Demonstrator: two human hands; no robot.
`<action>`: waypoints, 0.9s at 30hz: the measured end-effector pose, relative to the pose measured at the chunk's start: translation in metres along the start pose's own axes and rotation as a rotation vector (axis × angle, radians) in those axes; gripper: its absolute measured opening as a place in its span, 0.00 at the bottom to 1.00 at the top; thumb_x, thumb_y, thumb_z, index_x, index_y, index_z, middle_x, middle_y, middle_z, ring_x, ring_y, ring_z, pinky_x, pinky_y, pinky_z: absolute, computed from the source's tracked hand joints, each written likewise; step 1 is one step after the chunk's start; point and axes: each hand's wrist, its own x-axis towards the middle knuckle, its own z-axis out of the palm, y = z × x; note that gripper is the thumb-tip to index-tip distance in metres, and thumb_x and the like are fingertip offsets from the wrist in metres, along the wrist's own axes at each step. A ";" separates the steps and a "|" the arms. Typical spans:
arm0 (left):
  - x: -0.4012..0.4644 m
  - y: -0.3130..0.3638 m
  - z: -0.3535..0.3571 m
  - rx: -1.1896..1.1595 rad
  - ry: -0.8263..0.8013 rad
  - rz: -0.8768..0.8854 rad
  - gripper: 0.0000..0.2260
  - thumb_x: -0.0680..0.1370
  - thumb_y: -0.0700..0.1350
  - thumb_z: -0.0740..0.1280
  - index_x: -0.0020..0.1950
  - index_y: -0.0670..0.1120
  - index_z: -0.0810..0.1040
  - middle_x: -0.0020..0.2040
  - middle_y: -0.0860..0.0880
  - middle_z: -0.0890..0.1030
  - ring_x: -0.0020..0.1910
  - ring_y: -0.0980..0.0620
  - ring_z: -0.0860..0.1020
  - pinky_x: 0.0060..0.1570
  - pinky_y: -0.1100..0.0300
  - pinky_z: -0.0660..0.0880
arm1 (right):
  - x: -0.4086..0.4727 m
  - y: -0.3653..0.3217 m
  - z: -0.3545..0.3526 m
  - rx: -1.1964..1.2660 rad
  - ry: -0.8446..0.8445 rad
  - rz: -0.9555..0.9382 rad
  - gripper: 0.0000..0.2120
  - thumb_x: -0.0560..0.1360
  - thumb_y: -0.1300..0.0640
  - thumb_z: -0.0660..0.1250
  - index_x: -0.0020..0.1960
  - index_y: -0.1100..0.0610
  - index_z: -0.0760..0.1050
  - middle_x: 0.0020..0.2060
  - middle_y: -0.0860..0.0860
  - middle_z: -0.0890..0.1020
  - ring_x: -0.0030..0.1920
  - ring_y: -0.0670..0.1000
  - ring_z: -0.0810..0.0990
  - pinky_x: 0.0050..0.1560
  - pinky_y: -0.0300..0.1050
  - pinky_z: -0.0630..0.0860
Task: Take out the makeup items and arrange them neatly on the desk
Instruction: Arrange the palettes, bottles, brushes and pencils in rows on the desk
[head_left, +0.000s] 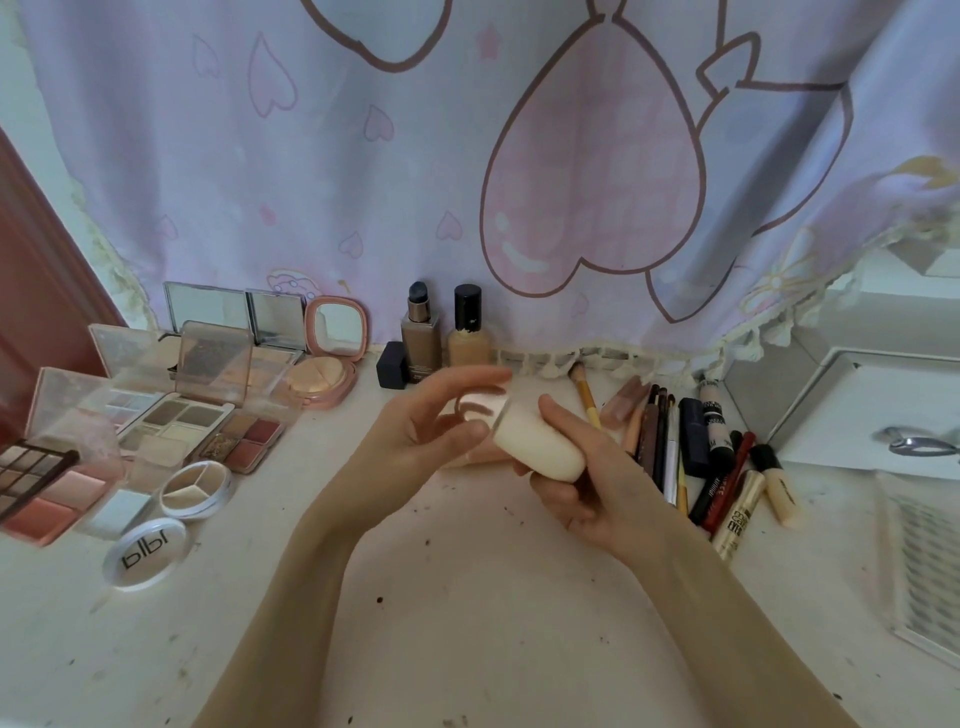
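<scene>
held item: cream bottle (537, 448), above mid-desk, both hands on it
right hand (582, 467): fingers wrapped round the body
left hand (415, 421): fingers curled at the clear cap (480, 405), blurred
axis: cap end points up-left, toward the left hand
desk (467, 597): palettes (208, 415) left, pencils (670, 441) right
next: likely stand it by the foundation bottles (447, 332) at the back

Above the desk (467, 623) middle, the right hand (587, 467) grips a cream bottle (537, 449); the left hand (436, 421) touches its clear cap (480, 402). Open palettes (208, 415) crowd the left edge, 2 foundation bottles (447, 332) stand at the back edge
</scene>
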 end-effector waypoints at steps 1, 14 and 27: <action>0.000 0.000 0.001 0.015 -0.033 -0.007 0.14 0.76 0.42 0.65 0.62 0.48 0.74 0.62 0.52 0.75 0.61 0.56 0.73 0.55 0.66 0.71 | 0.000 -0.001 -0.002 0.034 -0.009 0.008 0.20 0.67 0.44 0.67 0.47 0.60 0.72 0.28 0.55 0.77 0.17 0.45 0.65 0.14 0.32 0.58; 0.002 -0.005 0.003 0.113 0.114 -0.072 0.16 0.73 0.49 0.64 0.61 0.54 0.72 0.48 0.54 0.79 0.39 0.64 0.76 0.41 0.70 0.72 | 0.000 0.001 0.000 -0.085 -0.024 -0.078 0.23 0.65 0.42 0.67 0.51 0.59 0.76 0.31 0.53 0.80 0.23 0.47 0.70 0.20 0.36 0.61; 0.008 -0.013 0.008 0.116 0.391 -0.072 0.07 0.77 0.41 0.64 0.50 0.53 0.74 0.41 0.56 0.78 0.34 0.63 0.75 0.30 0.72 0.71 | 0.003 0.007 0.004 -0.666 0.161 -0.535 0.14 0.69 0.56 0.73 0.47 0.42 0.72 0.42 0.37 0.79 0.43 0.42 0.79 0.39 0.40 0.78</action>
